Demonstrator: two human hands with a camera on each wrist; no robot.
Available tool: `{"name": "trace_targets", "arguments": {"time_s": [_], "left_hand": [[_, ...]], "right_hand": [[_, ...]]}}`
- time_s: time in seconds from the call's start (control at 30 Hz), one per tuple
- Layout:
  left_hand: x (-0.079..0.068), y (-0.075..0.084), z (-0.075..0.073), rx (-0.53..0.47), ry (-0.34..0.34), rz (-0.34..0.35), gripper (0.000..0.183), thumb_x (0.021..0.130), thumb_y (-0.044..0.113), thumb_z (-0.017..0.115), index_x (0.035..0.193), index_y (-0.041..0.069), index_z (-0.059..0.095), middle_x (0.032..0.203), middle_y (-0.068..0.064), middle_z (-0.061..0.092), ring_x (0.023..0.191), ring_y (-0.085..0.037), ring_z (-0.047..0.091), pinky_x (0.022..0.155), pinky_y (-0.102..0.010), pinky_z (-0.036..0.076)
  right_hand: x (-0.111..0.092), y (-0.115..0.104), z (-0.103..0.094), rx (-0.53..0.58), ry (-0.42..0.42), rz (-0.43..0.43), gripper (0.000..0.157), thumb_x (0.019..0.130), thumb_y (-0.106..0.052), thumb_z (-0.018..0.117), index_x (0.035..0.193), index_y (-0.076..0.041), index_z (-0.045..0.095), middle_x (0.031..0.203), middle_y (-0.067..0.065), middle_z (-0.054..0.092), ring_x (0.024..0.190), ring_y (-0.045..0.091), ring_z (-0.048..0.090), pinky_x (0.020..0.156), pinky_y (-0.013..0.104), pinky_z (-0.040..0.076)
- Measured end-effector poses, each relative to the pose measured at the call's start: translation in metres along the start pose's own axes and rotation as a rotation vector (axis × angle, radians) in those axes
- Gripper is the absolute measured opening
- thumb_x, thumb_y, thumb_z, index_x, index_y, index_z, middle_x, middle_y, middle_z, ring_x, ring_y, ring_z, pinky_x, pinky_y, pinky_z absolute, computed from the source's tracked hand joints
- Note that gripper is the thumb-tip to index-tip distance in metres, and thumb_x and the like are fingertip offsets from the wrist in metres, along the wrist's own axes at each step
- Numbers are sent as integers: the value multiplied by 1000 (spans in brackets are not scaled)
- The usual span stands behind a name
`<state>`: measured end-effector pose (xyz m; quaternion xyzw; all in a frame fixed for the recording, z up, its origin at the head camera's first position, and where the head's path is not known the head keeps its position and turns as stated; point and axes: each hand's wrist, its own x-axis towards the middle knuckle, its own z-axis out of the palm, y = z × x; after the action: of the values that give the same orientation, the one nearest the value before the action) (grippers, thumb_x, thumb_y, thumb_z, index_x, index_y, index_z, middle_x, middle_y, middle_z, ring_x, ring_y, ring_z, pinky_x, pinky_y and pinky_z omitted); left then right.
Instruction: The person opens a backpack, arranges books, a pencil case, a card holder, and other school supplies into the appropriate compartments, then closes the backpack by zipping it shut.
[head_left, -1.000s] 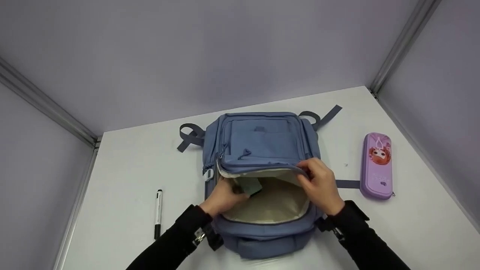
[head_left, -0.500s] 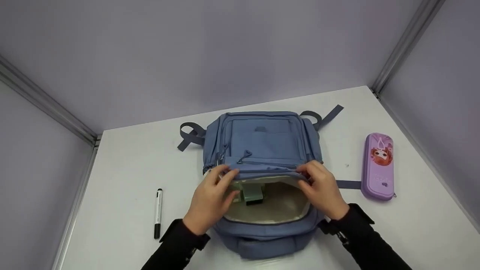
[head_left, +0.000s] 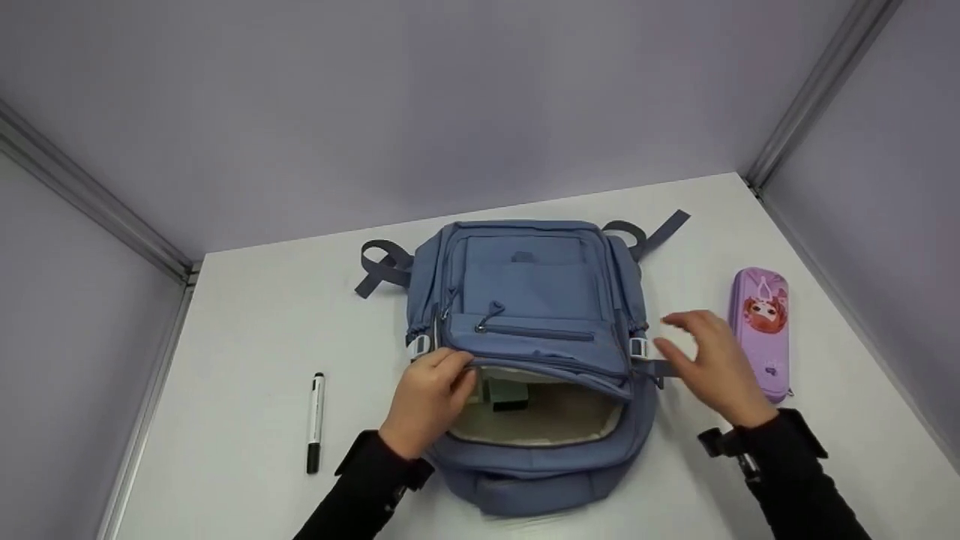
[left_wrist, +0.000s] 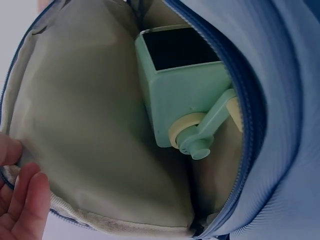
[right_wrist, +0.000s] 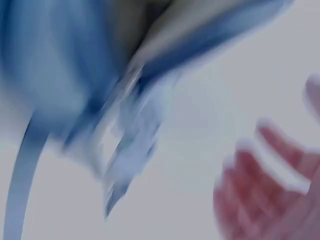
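Observation:
A blue backpack (head_left: 529, 281) lies on the white table with its main compartment unzipped and gaping toward me. Inside sits a mint-green hand-crank pencil sharpener (left_wrist: 187, 95) with a black top panel; only its front end (head_left: 508, 394) shows in the head view. My left hand (head_left: 426, 397) pinches the upper edge of the opening near its left corner, fingers and thumb curled at the zipper lip. To the right of the bag, my right hand (head_left: 716, 367) is in the air holding nothing, fingers loosely spread, beside a side buckle (head_left: 638, 348). The right wrist view is blurred.
A purple pencil case (head_left: 763, 337) with a printed doll face lies at the right, partly behind my right hand. At the left is a white marker (head_left: 316, 420) with black ends. Dark straps (head_left: 386, 270) stick out from the bag. Grey partition walls border the table.
My left hand came out of the bag and took the opening's upper edge. My right hand released that edge and moved right. The flap now hangs lower over the sharpener.

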<state>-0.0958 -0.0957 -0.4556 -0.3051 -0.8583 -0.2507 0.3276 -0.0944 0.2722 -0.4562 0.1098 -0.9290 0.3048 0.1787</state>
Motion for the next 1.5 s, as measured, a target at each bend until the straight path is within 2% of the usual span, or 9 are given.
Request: {"name": "trace_targets", "arguments": {"time_s": [0.17,0.27,0.4,0.73,0.9,1.0,1.1,1.37,1.5], "left_hand": [[0,0,1,-27,-7,-3,15,76,0,78,88,4,71,73,-4,61,63,-11,58,62,-24,49],[2,0,1,-45,1,-5,14,74,-1,78,85,5,71,71,-4,61,61,-10,57,59,-23,48],[8,0,0,-61,6,-3,12,73,-1,78,81,5,70,68,-5,61,57,-9,56,56,-21,48],[41,-3,-5,-102,-76,-35,14,79,1,73,70,6,64,63,-5,58,56,-12,53,54,-24,45],[61,-4,-6,-142,-105,-102,15,83,5,70,69,5,65,64,-7,62,58,-16,57,57,-29,48],[68,-6,-4,-146,-107,-122,17,84,6,68,67,5,63,62,-7,60,57,-16,54,57,-27,44],[71,-8,-3,-141,-101,-129,21,84,7,68,65,6,61,59,-6,56,56,-16,51,57,-25,39],[69,-10,-3,-149,-100,-157,21,83,6,68,63,5,61,59,-5,57,57,-14,50,57,-25,39],[72,-9,-3,-160,-99,-177,17,83,7,69,66,4,66,61,-6,61,57,-14,51,56,-27,43]], "right_hand": [[-10,54,-18,-146,-29,461,57,92,-25,67,134,8,47,135,43,38,123,62,35,92,72,31],[-19,79,-20,-165,-149,609,74,92,-34,67,145,4,31,142,48,20,125,69,25,91,79,28],[-28,101,-17,-160,-228,675,82,90,-37,68,147,3,24,140,51,17,116,68,29,87,77,32],[-32,115,-23,-143,-203,766,74,90,-29,64,142,7,24,114,45,42,95,52,44,73,56,42],[-34,110,-37,141,-156,822,73,95,-35,62,145,0,23,125,36,46,99,34,54,77,44,52],[-36,91,-52,401,-100,748,56,98,-31,61,143,-15,32,119,11,56,93,11,59,72,30,55],[-39,62,-65,588,-86,525,46,97,-9,61,137,-19,43,107,-10,62,87,0,60,69,23,53],[-49,-11,-64,876,-288,-56,65,73,21,57,135,4,51,127,1,61,99,13,60,80,21,46],[-60,-31,-52,807,-458,-101,62,76,15,64,135,0,53,130,-5,59,105,8,57,87,18,44]]}}
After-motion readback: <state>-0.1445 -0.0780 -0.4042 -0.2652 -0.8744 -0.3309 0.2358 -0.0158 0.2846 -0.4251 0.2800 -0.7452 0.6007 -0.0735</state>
